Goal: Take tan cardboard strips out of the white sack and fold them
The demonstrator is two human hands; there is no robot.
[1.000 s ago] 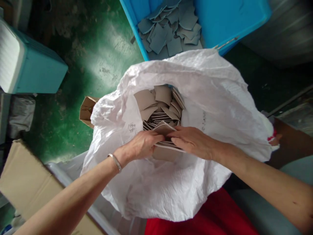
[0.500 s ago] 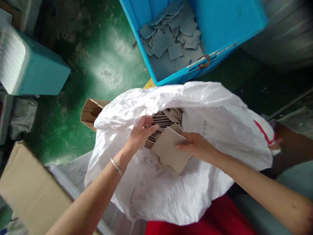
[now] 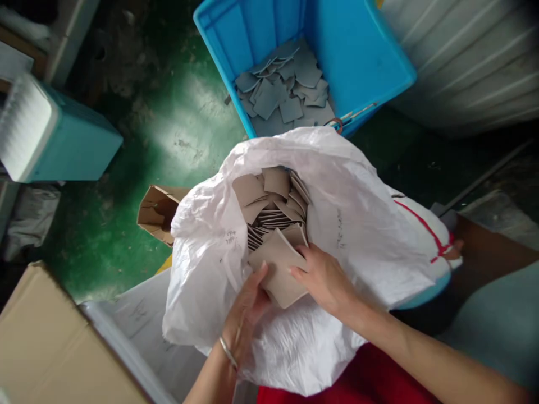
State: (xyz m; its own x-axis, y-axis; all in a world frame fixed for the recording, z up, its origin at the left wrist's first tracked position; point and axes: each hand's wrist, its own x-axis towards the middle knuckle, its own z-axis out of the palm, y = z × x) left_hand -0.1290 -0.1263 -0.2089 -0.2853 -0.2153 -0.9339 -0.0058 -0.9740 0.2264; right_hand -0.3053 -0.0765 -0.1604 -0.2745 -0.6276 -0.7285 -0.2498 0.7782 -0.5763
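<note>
Cardboard pieces being held by both hands at the mouth of a white sack.

Nearest, red cloth [image 3: 337,376] is showing under the white sack [image 3: 357,224], which is sitting open. The left hand [image 3: 248,306] and right hand [image 3: 322,278] are both gripping a stack of tan cardboard pieces [image 3: 280,266] at the sack's opening, fingers clamped on its edges, left from below, right from the side. More loose tan pieces [image 3: 269,193] are lying deeper inside. Beyond, a small open carton [image 3: 158,213] is lying on the green floor [image 3: 126,168], and farther off a blue crate [image 3: 357,50] is holding grey pieces [image 3: 282,90].
</note>
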